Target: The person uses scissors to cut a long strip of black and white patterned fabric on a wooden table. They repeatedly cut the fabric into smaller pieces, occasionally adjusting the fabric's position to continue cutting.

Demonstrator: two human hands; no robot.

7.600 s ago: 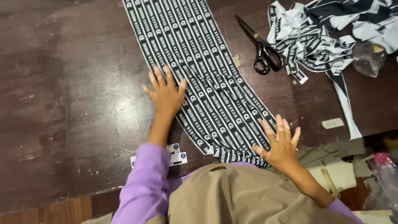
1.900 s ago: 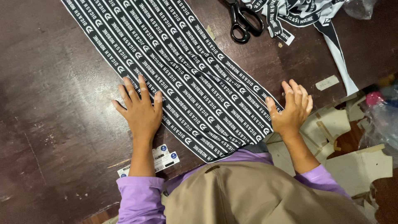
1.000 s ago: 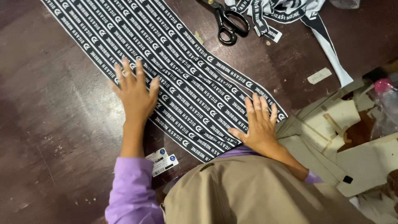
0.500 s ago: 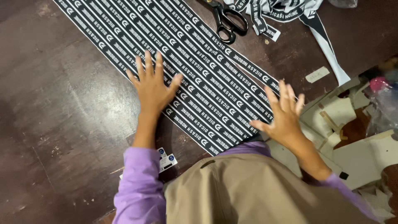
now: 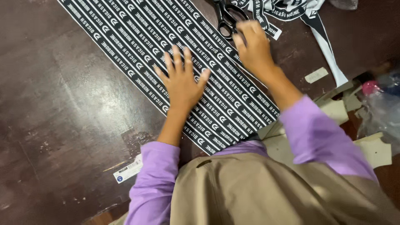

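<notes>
Head view: right hand (image 5: 254, 48) has moved up, fingers spread, beside scissors (image 5: 227, 16); left hand (image 5: 182, 81) stays flat on fabric (image 5: 137, 46)

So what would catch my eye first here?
Probably the wide black-and-white striped band running slantwise across the dark table, with the left hand spread flat on it. Then the right hand at the band's far edge, right beside black scissors near a heap of the same striped strips.
</notes>
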